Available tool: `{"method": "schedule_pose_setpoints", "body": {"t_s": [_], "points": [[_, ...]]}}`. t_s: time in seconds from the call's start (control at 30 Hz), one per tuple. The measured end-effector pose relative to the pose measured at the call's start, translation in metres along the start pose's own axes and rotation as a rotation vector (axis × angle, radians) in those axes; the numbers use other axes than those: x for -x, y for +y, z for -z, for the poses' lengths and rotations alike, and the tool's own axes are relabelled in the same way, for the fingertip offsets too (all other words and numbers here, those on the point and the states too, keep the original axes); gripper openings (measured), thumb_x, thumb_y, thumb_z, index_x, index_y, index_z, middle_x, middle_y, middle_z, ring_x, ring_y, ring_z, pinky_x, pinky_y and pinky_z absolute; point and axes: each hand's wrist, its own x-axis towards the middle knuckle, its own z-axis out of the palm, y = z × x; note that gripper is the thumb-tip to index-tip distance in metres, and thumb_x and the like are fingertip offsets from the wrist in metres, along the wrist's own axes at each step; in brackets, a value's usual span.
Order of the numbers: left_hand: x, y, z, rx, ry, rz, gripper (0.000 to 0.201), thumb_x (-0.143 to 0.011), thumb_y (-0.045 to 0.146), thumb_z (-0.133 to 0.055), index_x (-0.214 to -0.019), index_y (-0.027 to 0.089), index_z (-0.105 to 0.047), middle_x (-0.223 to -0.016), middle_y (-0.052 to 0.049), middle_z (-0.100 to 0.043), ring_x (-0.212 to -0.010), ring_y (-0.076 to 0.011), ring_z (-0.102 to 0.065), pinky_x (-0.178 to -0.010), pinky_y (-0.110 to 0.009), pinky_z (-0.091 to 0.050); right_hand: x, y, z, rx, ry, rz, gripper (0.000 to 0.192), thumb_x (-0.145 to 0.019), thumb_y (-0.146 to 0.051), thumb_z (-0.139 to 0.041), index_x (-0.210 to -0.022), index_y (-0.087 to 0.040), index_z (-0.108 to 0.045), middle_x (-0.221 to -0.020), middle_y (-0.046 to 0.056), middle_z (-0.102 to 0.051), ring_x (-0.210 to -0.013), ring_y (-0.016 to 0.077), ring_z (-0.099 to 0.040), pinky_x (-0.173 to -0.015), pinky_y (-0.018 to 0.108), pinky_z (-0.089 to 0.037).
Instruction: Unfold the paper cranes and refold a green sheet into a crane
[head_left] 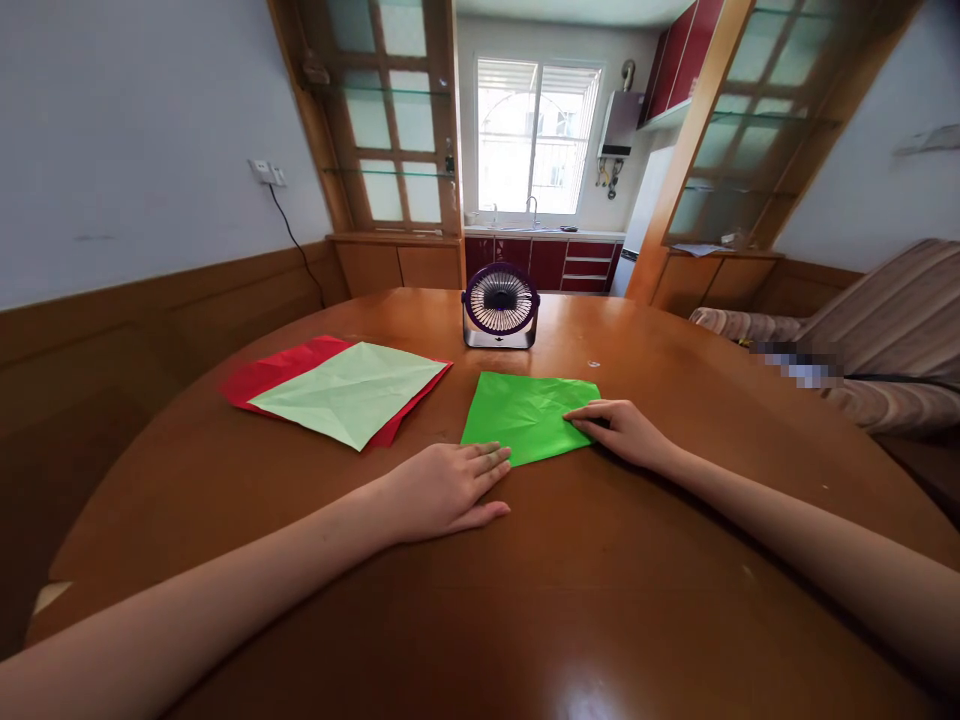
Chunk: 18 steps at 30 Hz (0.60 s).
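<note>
A bright green sheet of paper (525, 415), creased across its surface, lies on the wooden table in front of me. My left hand (457, 485) rests flat at its lower left edge, fingers stretched over the paper and thumb apart on the tabletop. At the paper's right edge is my right hand (622, 432), its index finger and thumb close together on the sheet; the other fingers are curled and partly hidden. To the left lies a pale green sheet of paper (352, 388), creased, on top of red paper (281, 368) that shows along its edges.
A small purple desk fan (500, 305) stands on the table (540, 610) beyond the green sheet. A striped sofa (892, 320) is at the right. Behind the table are glass-shelved cabinets (397, 263) and a kitchen with a window (536, 135).
</note>
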Motion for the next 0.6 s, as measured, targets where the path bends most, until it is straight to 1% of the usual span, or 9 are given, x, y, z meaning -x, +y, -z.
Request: {"method": "schedule_pose_setpoints", "body": {"t_s": [0.13, 0.23, 0.37, 0.47, 0.6], "points": [[0.003, -0.003, 0.001, -0.017, 0.055, -0.028, 0.042, -0.098, 0.038, -0.042, -0.119, 0.009, -0.064, -0.123, -0.018, -0.064, -0.114, -0.0291, -0.062, -0.091, -0.041, -0.055, 0.0, -0.001, 0.0, -0.003, -0.004, 0.009, 0.025, -0.091, -0.03, -0.053, -0.105, -0.023, -0.073, -0.104, 0.005, -0.074, -0.092, 0.0224, -0.069, -0.084, 0.038, -0.055], [0.011, -0.006, 0.004, -0.014, 0.067, -0.036, 0.039, -0.098, 0.035, -0.042, -0.115, 0.01, -0.067, -0.119, -0.016, -0.067, -0.111, -0.0281, -0.065, -0.09, -0.04, -0.055, 0.0, 0.0, 0.0, -0.003, -0.002, 0.016, 0.026, -0.091, -0.03, -0.052, -0.105, -0.023, -0.073, -0.104, 0.005, -0.074, -0.092, 0.022, -0.069, -0.083, 0.037, -0.054], [0.028, -0.009, 0.01, -0.014, 0.053, -0.029, 0.038, -0.097, 0.035, -0.044, -0.116, 0.011, -0.066, -0.12, -0.015, -0.066, -0.113, -0.0278, -0.063, -0.092, -0.041, -0.055, 0.0, -0.001, 0.0, 0.011, 0.002, 0.016, 0.026, -0.091, -0.031, -0.052, -0.104, -0.023, -0.073, -0.103, 0.005, -0.074, -0.09, 0.0219, -0.069, -0.081, 0.037, -0.055], [0.043, -0.01, 0.012, -0.045, 0.053, -0.025, 0.037, -0.097, 0.034, -0.044, -0.117, 0.012, -0.066, -0.121, -0.014, -0.066, -0.115, -0.0261, -0.062, -0.093, -0.038, -0.054, 0.0, -0.001, 0.0, 0.013, 0.002, 0.007, 0.026, -0.092, -0.031, -0.052, -0.104, -0.023, -0.073, -0.103, 0.006, -0.074, -0.091, 0.0221, -0.069, -0.082, 0.037, -0.054], [0.055, -0.012, 0.015, -0.073, 0.078, -0.024, 0.034, -0.097, 0.031, -0.044, -0.118, 0.013, -0.064, -0.12, -0.011, -0.067, -0.117, -0.024, -0.061, -0.096, -0.036, -0.054, 0.0, -0.001, -0.001, 0.009, -0.004, 0.008, 0.026, -0.091, -0.031, -0.052, -0.105, -0.022, -0.073, -0.104, 0.006, -0.074, -0.092, 0.023, -0.069, -0.083, 0.038, -0.054]]}}
